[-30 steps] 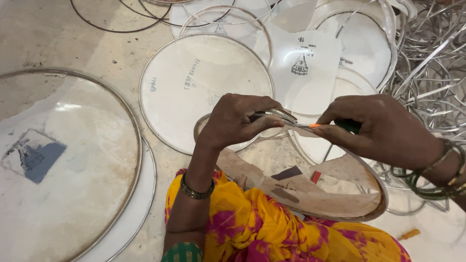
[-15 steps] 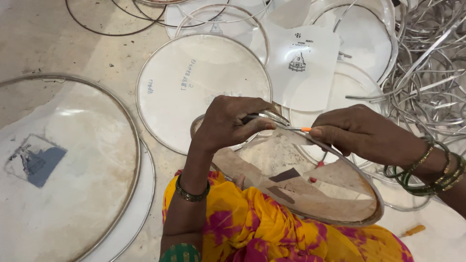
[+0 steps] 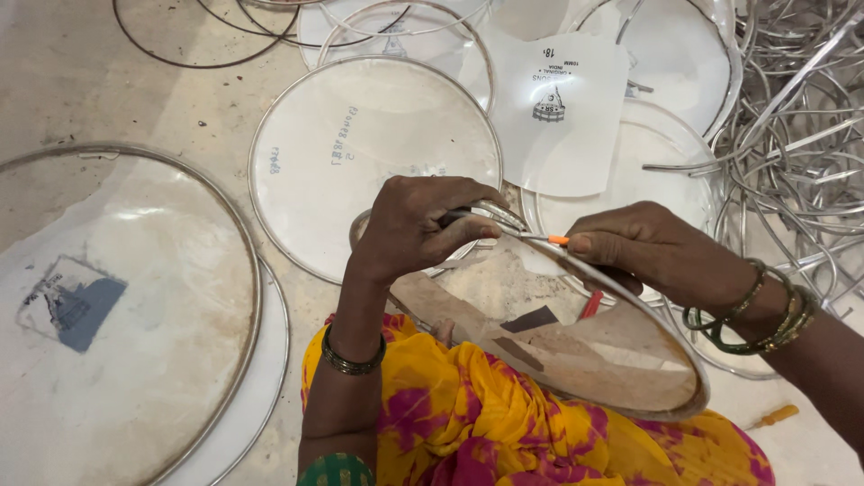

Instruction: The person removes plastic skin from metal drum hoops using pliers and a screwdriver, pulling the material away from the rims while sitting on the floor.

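A worn round drumhead (image 3: pixel 576 351) with a metal hoop and brown-stained skin rests tilted on my lap, over yellow and pink cloth. My left hand (image 3: pixel 418 225) grips the hoop at its upper left rim. My right hand (image 3: pixel 643 247) holds a small orange-handled tool (image 3: pixel 551 239), its tip pressed at the rim just right of my left hand. A red piece shows under my right hand, partly hidden. Green bangles ring my right wrist.
A big dirty drumhead (image 3: pixel 117 315) lies on the floor at left. Cleaner white drumheads (image 3: pixel 369 144) lie ahead, with a loose white skin sheet (image 3: pixel 558 108). A tangle of bare metal hoops (image 3: pixel 801 135) fills the right. An orange-handled tool (image 3: pixel 776 416) lies bottom right.
My right hand has slid left and down along the rim toward my left hand, and the drumhead has tilted lower onto my lap. The left hand keeps its grip.
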